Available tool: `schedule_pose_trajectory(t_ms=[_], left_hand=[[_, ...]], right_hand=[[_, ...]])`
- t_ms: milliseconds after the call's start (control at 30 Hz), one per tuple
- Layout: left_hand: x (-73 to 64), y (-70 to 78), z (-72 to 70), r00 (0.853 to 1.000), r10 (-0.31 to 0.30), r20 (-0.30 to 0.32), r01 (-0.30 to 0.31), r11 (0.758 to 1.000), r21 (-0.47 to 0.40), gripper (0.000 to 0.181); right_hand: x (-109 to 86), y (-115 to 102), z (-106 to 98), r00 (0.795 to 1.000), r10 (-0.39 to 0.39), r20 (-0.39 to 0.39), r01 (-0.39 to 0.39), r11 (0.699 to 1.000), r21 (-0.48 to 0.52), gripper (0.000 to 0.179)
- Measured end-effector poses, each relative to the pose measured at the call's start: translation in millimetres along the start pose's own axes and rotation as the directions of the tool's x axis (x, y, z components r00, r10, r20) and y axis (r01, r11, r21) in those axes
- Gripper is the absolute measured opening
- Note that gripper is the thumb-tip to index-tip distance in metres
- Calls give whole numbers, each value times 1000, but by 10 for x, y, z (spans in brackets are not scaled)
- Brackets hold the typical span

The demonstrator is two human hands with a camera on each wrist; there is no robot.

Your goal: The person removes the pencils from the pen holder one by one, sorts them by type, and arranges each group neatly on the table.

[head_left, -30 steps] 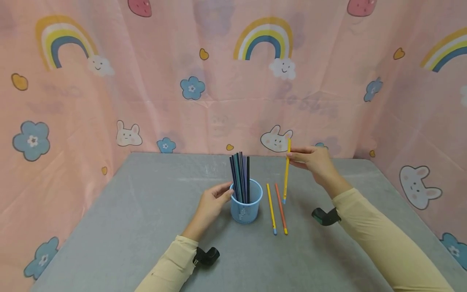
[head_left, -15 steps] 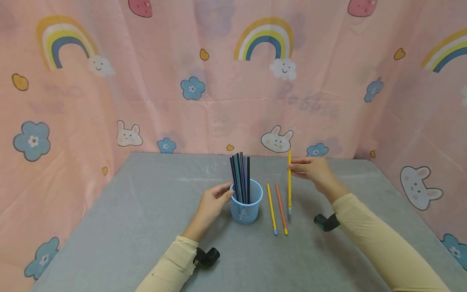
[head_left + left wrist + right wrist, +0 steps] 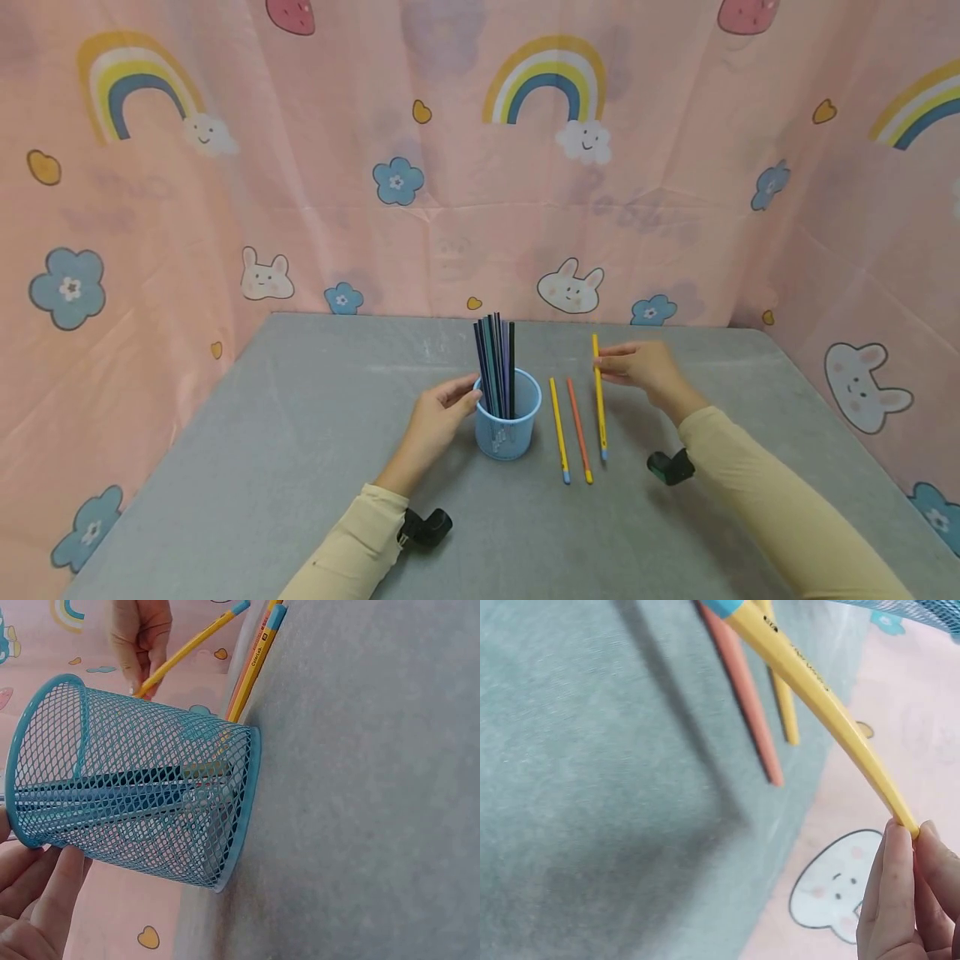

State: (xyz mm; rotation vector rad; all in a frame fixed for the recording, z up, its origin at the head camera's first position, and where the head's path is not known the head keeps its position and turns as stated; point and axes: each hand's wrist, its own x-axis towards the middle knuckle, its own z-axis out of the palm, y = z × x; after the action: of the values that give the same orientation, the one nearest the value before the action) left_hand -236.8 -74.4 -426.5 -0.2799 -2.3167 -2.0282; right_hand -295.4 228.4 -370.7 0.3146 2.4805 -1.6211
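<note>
A light blue mesh pencil cup (image 3: 504, 440) stands upright on the grey table, holding several dark, teal and purple pencils (image 3: 497, 358). My left hand (image 3: 435, 421) grips its rim from the left, thumb and fingers at the top edge. Between thumb and fingertips, my right hand (image 3: 643, 371) pinches a yellow pencil (image 3: 600, 408) near its upper end. Its blue-tipped end points down toward the table, seen up close in the right wrist view. Just left of it, a yellow pencil (image 3: 558, 429) and an orange pencil (image 3: 579, 429) lie side by side on the table.
The grey table (image 3: 315, 467) reaches back to a pink curtain (image 3: 322, 208) printed with rainbows, flowers and rabbits, which also hangs along both sides. A black wrist camera (image 3: 425, 527) sits on the left forearm, another black camera (image 3: 671, 467) on the right.
My right hand has lowered the yellow pencil and carried it slightly right, to beside the orange pencil. The left hand and the cup have stayed put.
</note>
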Motion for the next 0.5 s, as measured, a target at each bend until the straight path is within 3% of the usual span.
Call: schedule_pose_trajectory(t_ms=[500], left_hand=[[-14,8,-13,1000,9,6,-9,1000,12,37]], right_hand=[[79,181,40,998,62,6,-62,996,-70,41]])
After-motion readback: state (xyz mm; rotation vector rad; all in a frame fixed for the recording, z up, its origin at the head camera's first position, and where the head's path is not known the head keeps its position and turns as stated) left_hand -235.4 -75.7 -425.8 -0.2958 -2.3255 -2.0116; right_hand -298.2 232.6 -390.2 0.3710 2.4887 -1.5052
